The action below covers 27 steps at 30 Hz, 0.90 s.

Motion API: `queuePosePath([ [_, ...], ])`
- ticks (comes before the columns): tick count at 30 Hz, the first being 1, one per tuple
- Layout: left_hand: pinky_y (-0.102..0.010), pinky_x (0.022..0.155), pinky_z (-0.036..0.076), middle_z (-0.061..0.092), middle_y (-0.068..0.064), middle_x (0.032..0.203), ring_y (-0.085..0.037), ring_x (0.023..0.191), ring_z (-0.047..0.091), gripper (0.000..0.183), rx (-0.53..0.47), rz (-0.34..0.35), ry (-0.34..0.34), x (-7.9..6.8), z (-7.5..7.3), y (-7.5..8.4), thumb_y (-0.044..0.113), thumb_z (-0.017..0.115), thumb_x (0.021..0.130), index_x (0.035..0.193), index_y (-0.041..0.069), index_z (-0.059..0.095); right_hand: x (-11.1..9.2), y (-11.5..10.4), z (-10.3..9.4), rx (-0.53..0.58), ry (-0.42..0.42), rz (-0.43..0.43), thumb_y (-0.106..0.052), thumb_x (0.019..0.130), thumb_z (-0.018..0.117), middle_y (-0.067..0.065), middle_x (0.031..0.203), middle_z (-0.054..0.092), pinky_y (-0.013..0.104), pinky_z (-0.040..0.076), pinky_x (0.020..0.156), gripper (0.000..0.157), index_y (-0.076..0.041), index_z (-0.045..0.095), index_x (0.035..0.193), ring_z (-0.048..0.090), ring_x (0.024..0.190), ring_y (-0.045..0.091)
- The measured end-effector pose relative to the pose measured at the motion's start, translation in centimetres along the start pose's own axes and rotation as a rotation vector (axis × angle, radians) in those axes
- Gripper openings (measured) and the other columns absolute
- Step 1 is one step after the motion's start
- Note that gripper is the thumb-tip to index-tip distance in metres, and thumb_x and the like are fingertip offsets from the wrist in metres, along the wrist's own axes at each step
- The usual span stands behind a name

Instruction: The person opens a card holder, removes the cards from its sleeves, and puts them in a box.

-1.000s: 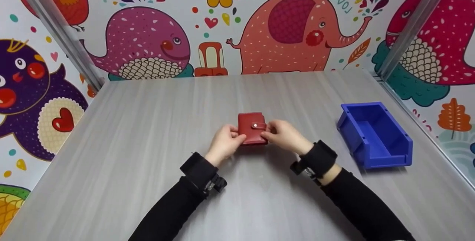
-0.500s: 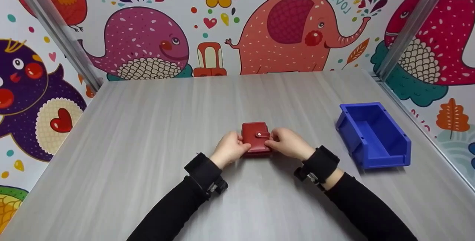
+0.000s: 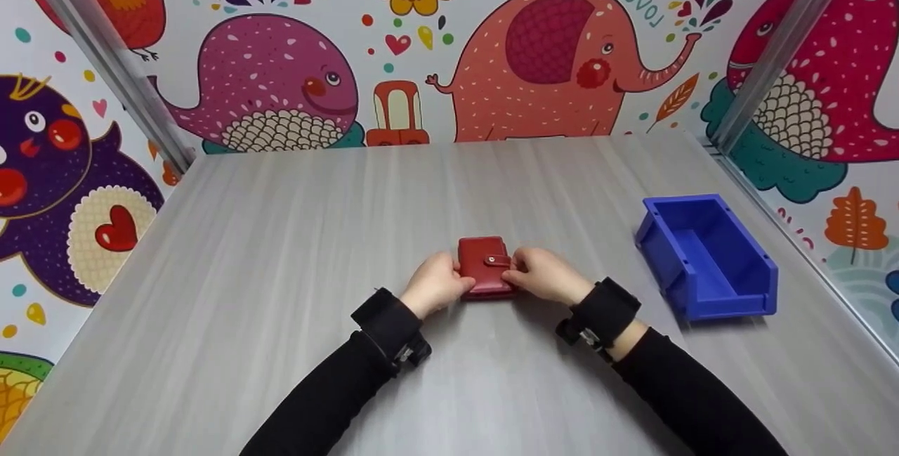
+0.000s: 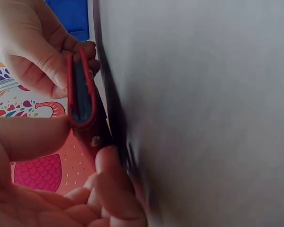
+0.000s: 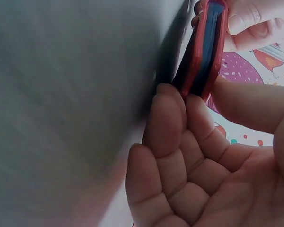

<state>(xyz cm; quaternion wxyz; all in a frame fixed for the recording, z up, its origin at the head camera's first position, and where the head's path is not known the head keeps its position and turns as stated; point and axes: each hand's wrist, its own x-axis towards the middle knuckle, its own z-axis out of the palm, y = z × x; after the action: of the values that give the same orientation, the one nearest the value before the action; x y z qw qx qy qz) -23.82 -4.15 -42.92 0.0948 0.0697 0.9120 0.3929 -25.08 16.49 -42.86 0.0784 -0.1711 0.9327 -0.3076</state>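
A red wallet [image 3: 481,263], closed by a strap with a metal snap, is held between both hands just above or on the table; the gap beneath it is hard to judge. My left hand [image 3: 437,283] pinches its left edge, thumb on the upper face and fingers below. On the opposite edge, near the strap, my right hand [image 3: 546,275] pinches with thumb and curled fingers. In the left wrist view the folded wallet [image 4: 83,94] shows its dark inner layers from the end. The right wrist view shows the wallet [image 5: 203,52] edge-on between thumb and fingers.
A blue open-front plastic bin [image 3: 709,259] stands on the right of the grey wood-grain table [image 3: 316,217]. Cartoon-printed walls [image 3: 281,76] with metal corner posts enclose the back and sides. Black camera bands [image 3: 386,326] circle both wrists.
Both hands have drawn the wallet toward the person and slightly right, mostly during the first half second. Their pinch on it looks the same, and the bin stays put.
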Motion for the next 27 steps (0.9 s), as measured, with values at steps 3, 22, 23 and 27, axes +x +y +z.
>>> queuePosePath([
  [3,-0.030,0.065,0.045,0.058,-0.003,0.076,-0.017,0.069,0.054,0.022,0.026,0.007,0.000,0.01,-0.03,-0.03,0.015,0.073,0.085,0.093,-0.004,0.064,-0.09,0.00,0.08,-0.008,-0.005,-0.005,-0.016,0.093,0.067,-0.001,0.067,0.047,0.029,0.037,0.058,0.021,-0.006,0.055,0.078,0.044,0.061,0.014],
  [22,-0.031,0.058,0.041,0.056,-0.001,0.070,-0.016,0.061,0.047,0.022,0.245,0.111,-0.030,0.23,-0.32,0.12,0.015,0.072,0.083,0.068,0.012,0.056,-0.08,-0.16,0.22,-0.066,-0.036,0.009,-0.015,0.091,0.068,-0.002,0.066,0.048,0.029,0.036,0.057,0.020,-0.006,0.057,0.078,0.044,0.060,0.014],
  [23,-0.033,0.061,0.042,0.059,-0.002,0.074,-0.016,0.063,0.048,0.019,0.254,0.119,-0.030,0.26,-0.33,0.14,0.015,0.072,0.083,0.071,0.011,0.058,-0.07,-0.17,0.22,-0.069,-0.037,0.008,-0.015,0.091,0.068,-0.002,0.066,0.048,0.029,0.036,0.057,0.020,-0.006,0.057,0.077,0.044,0.060,0.014],
  [27,-0.038,0.067,0.047,0.066,-0.007,0.084,-0.018,0.069,0.053,0.014,0.279,0.119,-0.039,0.24,-0.39,0.27,0.017,0.072,0.083,0.079,0.008,0.063,-0.09,-0.18,0.29,-0.082,-0.037,-0.007,-0.015,0.091,0.069,-0.002,0.066,0.048,0.029,0.036,0.056,0.020,-0.006,0.057,0.077,0.044,0.060,0.013],
])
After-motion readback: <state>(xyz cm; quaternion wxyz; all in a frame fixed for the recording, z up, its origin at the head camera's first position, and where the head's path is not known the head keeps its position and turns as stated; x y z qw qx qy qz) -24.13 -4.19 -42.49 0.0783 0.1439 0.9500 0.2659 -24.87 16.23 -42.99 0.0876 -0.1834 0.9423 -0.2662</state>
